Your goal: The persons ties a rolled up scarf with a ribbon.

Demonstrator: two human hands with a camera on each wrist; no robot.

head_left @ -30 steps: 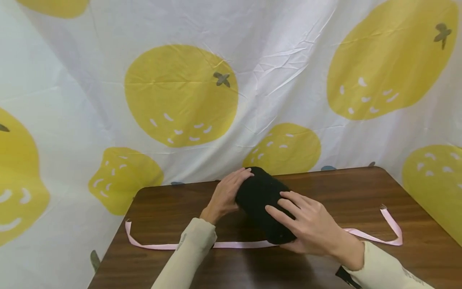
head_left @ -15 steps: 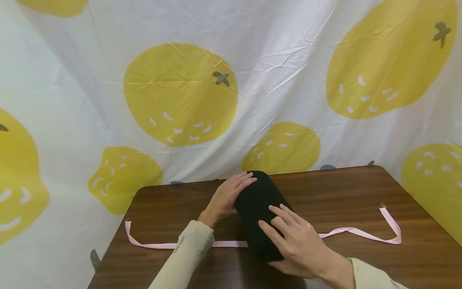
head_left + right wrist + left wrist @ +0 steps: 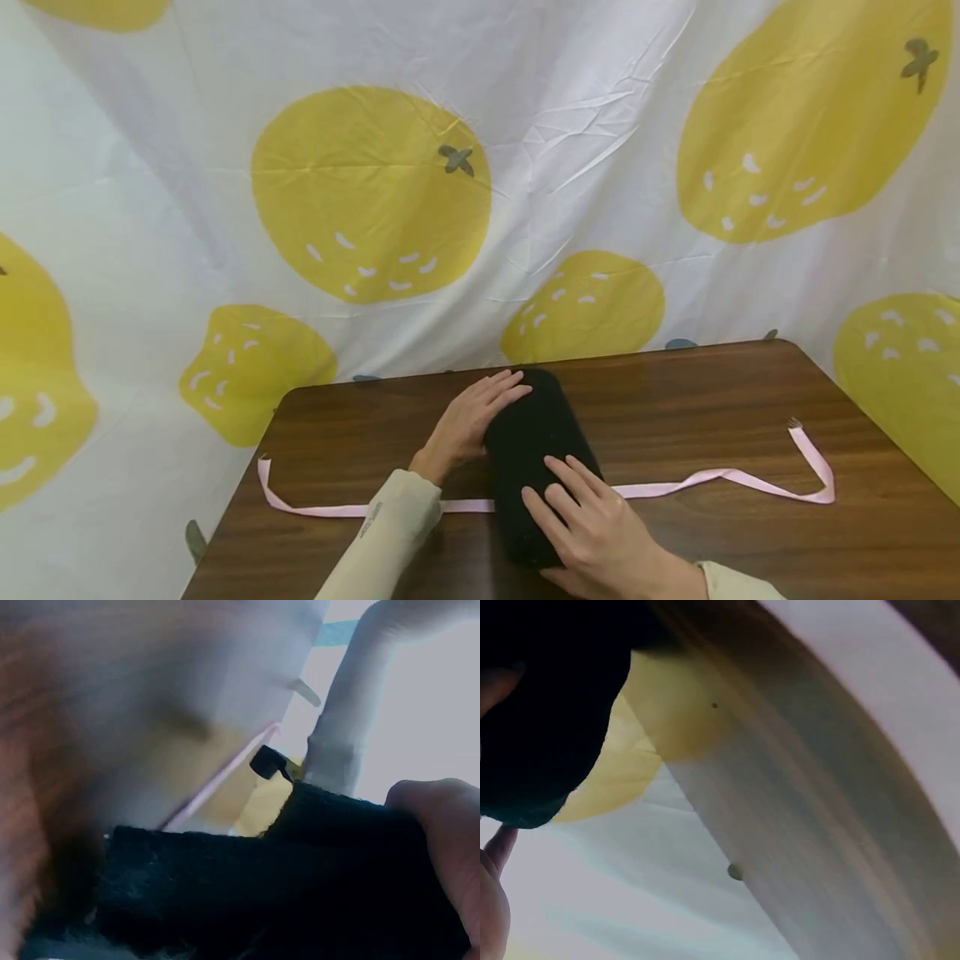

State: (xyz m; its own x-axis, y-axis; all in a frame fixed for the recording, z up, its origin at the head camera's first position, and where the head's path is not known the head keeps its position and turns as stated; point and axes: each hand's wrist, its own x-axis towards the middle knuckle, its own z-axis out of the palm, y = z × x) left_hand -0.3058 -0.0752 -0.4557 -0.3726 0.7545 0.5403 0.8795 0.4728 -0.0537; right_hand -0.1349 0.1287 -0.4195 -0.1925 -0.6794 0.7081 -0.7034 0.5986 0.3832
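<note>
A black cloth roll (image 3: pixel 532 450), long and round-ended with a fuzzy surface, lies slanted near the table's middle. My left hand (image 3: pixel 468 421) grips its far left end, fingers over the top. At the near end my right hand (image 3: pixel 600 529) holds it, fingers spread on the upper face and thumb low at the end. Crossing the table from side to side, a pink ribbon (image 3: pixel 667 490) disappears beneath the roll. The left wrist view has the dark roll (image 3: pixel 547 720) between fingers and thumb. Straight cloth edges show on the roll (image 3: pixel 225 892) in the right wrist view.
The brown wood-grain table (image 3: pixel 712 400) has rounded far corners. A white curtain (image 3: pixel 555 192) printed with yellow lemons hangs right behind it and along both sides. Both ribbon ends bend away from me near the table's side edges.
The black cloth roll has come down and nearer to me, turning more lengthwise and now covering part of the ribbon. My right hand has moved nearer and left with it; the left hand barely moved.
</note>
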